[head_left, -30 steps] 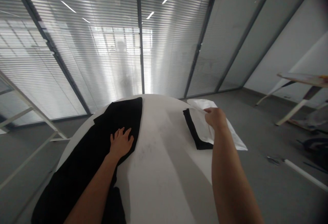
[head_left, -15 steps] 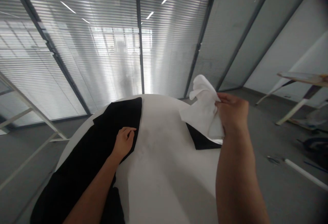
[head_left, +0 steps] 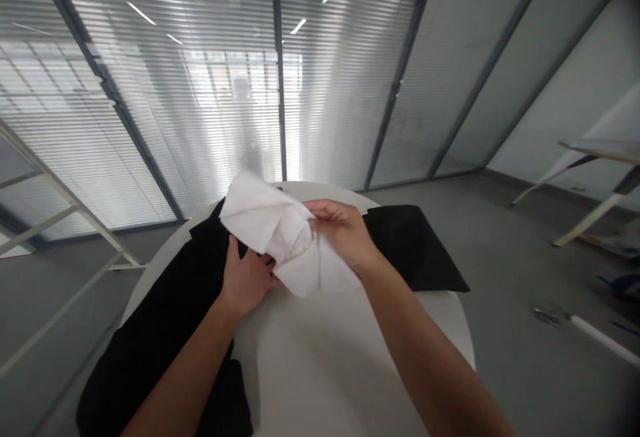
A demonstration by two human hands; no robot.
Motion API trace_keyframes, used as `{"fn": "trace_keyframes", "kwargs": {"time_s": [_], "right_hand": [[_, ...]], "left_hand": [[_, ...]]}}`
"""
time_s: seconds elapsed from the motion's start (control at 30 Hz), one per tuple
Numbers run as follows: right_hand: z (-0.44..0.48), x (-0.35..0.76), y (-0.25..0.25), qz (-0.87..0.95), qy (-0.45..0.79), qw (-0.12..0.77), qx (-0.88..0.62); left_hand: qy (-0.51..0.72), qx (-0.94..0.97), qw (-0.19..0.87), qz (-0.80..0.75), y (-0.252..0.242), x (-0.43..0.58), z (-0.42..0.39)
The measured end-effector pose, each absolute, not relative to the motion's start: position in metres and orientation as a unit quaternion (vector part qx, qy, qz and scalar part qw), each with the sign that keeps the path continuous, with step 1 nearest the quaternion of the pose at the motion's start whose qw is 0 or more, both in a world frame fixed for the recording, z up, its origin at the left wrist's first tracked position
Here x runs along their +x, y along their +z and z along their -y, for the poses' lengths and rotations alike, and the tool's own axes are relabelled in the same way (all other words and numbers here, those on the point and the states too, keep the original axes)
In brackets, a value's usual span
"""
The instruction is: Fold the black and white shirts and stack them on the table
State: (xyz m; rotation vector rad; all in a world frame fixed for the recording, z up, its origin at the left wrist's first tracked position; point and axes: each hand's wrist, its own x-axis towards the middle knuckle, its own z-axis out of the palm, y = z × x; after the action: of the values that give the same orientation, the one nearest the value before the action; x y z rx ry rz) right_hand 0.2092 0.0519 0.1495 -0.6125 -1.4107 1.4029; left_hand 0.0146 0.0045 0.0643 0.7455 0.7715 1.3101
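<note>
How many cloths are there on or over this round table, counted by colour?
Black: 2, the long cloth and the flat cloth
White: 1, the crumpled cloth in the right hand
Total: 3

A round white table [head_left: 320,370] is seen from its near side, with its top lit softly. A long black garment [head_left: 165,297] is laid flat across the left side and is draped past the near edge. A black cloth [head_left: 410,250] is placed on the far right, with its edge reaching the rim. These 2 pieces are separated by bare tabletop.
</note>
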Motion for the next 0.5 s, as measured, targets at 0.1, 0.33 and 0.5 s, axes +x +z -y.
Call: {"fn": "trace_keyframes", "kwargs": {"time_s": [0.1,0.33,0.5], "right_hand": [[-0.049,0.2,0.145,0.579,0.609,0.482,-0.251],[-0.053,0.203,0.139,0.589,0.664,0.418,-0.194],[-0.058,0.201,0.132,0.614,0.688,0.346,-0.173]], "left_hand": [[0.628,0.344,0.617,-0.327,0.064,0.018,-0.004],[0.682,0.354,0.521,-0.372,0.065,0.022,-0.007],[0.708,0.332,0.5,-0.371,0.068,0.022,-0.007]]}}
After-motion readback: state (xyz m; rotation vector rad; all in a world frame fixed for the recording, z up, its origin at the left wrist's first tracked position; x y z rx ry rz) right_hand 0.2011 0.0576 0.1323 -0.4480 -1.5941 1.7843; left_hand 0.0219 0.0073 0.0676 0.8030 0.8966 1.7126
